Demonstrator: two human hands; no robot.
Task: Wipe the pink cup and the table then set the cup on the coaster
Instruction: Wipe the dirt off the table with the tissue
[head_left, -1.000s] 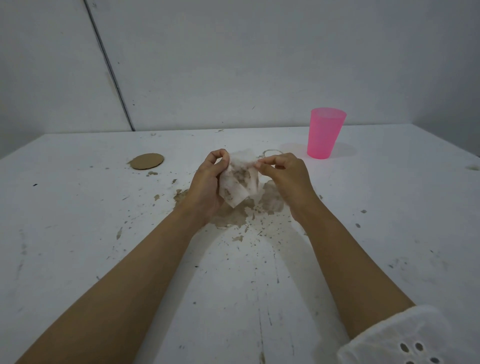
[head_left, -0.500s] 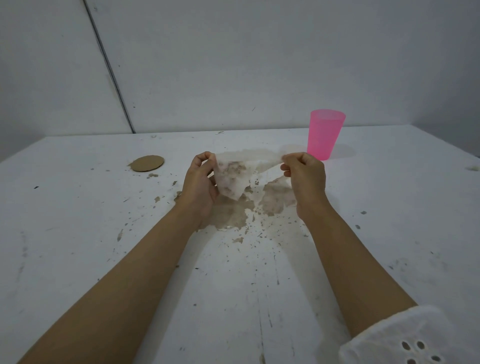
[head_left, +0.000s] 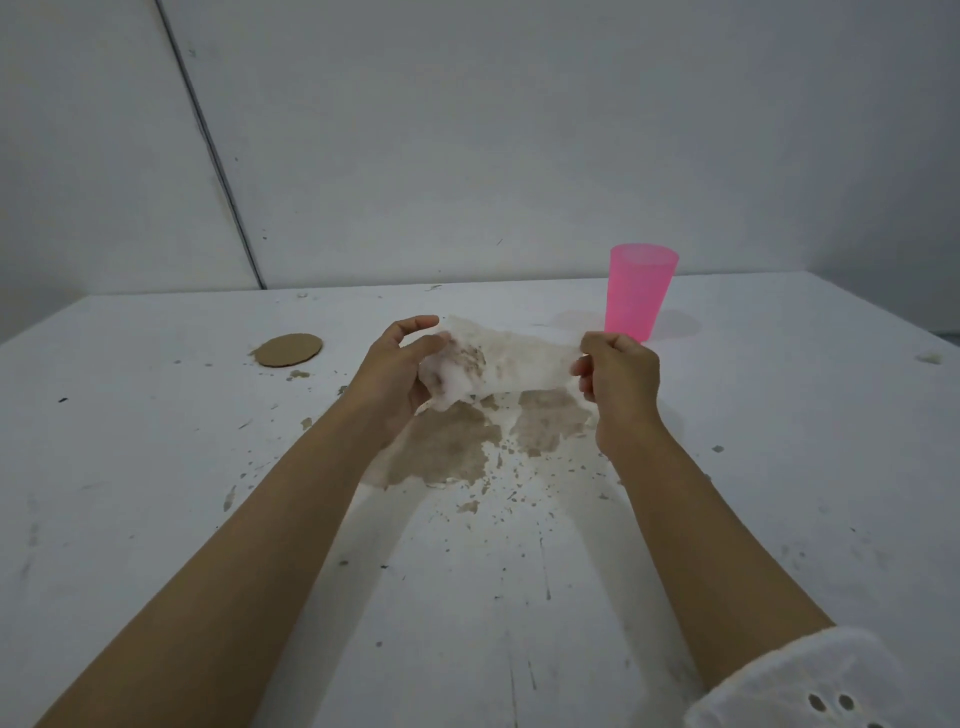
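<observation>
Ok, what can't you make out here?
Head view: inside of the pink cup, hidden by its own wall.
Head view: part of the brown spill, behind the wipe and left hand.
Head view: white speck near the right edge, too small to identify.

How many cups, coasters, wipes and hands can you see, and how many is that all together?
Cups: 1, the pink cup
Coasters: 1, the brown coaster
Wipes: 1, the dirty wipe, stretched between both hands
Hands: 2, the left hand and the right hand
Total: 5
</observation>
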